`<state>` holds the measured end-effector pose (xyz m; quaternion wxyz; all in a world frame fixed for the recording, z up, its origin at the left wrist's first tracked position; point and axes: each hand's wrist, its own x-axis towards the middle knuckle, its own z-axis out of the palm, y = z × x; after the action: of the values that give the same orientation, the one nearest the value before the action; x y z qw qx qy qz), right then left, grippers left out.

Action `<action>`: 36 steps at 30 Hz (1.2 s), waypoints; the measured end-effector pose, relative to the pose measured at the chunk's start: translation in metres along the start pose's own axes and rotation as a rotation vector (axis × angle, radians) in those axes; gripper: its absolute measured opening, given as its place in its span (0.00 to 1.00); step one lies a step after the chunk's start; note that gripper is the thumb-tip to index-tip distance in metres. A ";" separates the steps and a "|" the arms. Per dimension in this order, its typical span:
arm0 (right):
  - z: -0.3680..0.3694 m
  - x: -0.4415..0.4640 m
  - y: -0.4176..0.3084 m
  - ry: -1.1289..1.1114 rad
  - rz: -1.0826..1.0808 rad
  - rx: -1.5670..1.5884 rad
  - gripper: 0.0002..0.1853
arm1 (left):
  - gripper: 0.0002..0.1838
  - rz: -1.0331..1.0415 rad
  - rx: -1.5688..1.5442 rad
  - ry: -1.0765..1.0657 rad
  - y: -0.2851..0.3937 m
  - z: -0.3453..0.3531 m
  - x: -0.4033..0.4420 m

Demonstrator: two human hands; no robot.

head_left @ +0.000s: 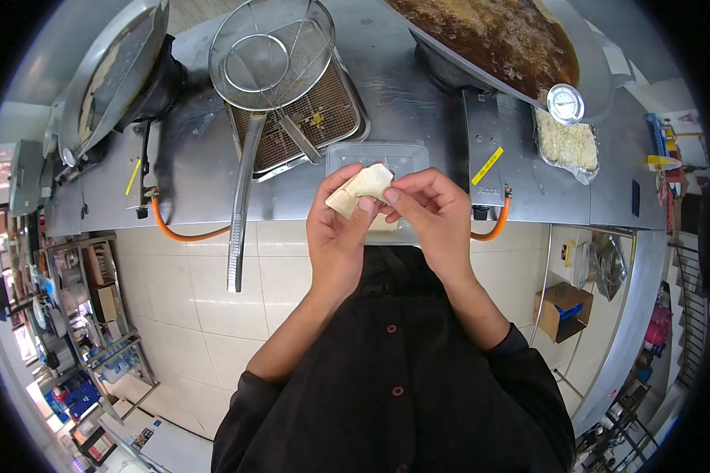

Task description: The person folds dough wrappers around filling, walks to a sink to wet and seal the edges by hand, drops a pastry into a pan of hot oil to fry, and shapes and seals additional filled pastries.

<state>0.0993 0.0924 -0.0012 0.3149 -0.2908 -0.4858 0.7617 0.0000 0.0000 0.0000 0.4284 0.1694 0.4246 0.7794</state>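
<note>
Between my two hands is a pale, flat piece of dough (370,180) with a folded flap, held above a clear plastic container (379,151). My left hand (335,232) supports it from the left, thumb pressed on top and fingers behind. At its right edge, my right hand (438,217) pinches the dough between thumb and fingertips. The hands and dough cover much of the container; something pale shows inside it near its front edge. Whether any filling lies within the fold cannot be seen.
Ahead sit a wire strainer (248,98) and a mesh rack tray (312,126). A long metal handle (244,213) overhangs the counter's front. A pan of bubbling brown oil (489,35) with a thermometer (565,104) stands right, near bagged pale noodles or shreds (566,148). Another pan (122,75) is left.
</note>
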 end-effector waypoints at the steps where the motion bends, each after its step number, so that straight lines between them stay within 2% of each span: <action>1: 0.001 -0.001 0.001 0.017 -0.033 -0.046 0.08 | 0.22 -0.003 0.000 0.002 0.000 0.000 0.000; 5: 0.010 -0.003 0.005 0.051 -0.156 -0.204 0.11 | 0.22 -0.040 -0.040 0.058 0.004 -0.001 -0.001; 11: 0.013 -0.004 0.001 0.023 -0.123 -0.225 0.18 | 0.21 -0.056 -0.123 0.080 0.005 -0.002 -0.002; 23: 0.018 -0.007 0.008 0.029 -0.201 -0.226 0.17 | 0.20 -0.068 -0.161 0.133 0.004 -0.003 -0.003; 26: 0.017 -0.007 0.010 0.007 -0.201 -0.226 0.17 | 0.16 -0.071 -0.206 0.131 0.006 -0.002 -0.004; 32: 0.016 -0.010 0.005 -0.022 -0.250 -0.186 0.14 | 0.12 0.046 -0.113 0.005 0.006 0.000 -0.011; 36: 0.012 -0.012 -0.004 -0.106 -0.369 -0.255 0.12 | 0.12 0.194 0.034 -0.140 0.005 -0.011 -0.007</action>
<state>0.0987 0.0786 0.0085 0.3837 -0.1939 -0.6390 0.6379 -0.0054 -0.0128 -0.0012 0.3769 0.2711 0.3884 0.7960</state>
